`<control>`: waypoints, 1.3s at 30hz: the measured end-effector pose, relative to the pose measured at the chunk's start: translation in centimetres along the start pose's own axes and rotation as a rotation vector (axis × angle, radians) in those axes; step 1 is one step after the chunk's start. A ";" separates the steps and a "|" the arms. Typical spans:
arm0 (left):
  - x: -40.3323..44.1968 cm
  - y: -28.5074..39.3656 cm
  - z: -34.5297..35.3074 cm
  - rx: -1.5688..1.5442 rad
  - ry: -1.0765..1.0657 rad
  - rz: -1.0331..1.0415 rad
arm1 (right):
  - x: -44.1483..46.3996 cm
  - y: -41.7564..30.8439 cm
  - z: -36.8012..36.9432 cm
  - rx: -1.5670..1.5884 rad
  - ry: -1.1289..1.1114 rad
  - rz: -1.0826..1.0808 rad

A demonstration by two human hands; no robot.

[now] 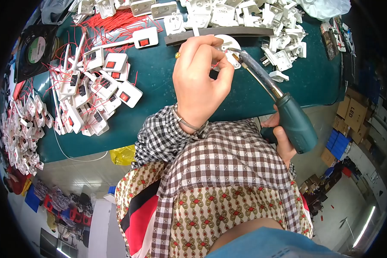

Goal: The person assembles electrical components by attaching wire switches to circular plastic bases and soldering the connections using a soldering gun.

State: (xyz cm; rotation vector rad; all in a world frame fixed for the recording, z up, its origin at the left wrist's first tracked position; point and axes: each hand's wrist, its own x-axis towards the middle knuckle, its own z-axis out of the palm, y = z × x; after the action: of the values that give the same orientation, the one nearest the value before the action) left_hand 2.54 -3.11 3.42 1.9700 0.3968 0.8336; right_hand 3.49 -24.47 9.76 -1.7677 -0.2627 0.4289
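Note:
My right hand (283,139) is wrapped round the green handle of a soldering gun (297,124), whose metal barrel reaches up and left. Its tip meets a small white rounded plastic part (231,43) at the front of a dark bar. My left hand (203,77) is closed at that part, thumb and fingers bent around its left side. A bit of red wire shows between these fingers; the fingertips partly hide what they pinch. Left of this hand lies a white plug-like piece with a red switch (145,39).
A dark curved bar (245,31) lies across the green table (155,124). White plastic housings (223,15) are heaped behind it. Red wires (112,23) and switch pieces (96,92) pile up at left, beside a black fan-like spool (35,49). Cardboard boxes (354,112) stand at right.

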 end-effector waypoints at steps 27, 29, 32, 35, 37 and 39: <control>-0.1 -0.1 0.1 0.032 0.001 0.007 | 0.0 -0.6 0.4 -0.062 0.010 0.000; -0.2 -0.1 0.3 -0.007 0.008 -0.027 | -0.1 -0.5 0.4 -0.056 0.015 0.015; -0.3 -0.1 0.4 -0.025 0.013 -0.041 | -0.1 -0.4 0.3 -0.054 0.000 0.018; -0.3 -0.1 0.4 -0.009 0.011 -0.031 | -0.3 -0.1 0.1 -0.010 0.021 0.002; -0.3 -0.1 0.4 -0.003 0.014 -0.021 | -0.5 0.0 0.1 0.011 0.038 0.000; -0.2 -0.2 0.4 -0.009 0.020 -0.009 | -0.5 0.0 0.0 0.010 0.044 0.011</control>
State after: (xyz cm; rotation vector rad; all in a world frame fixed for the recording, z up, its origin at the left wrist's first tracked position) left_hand 2.69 -3.44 3.03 1.9516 0.4132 0.8483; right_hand 3.02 -24.63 9.79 -1.7670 -0.2199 0.3985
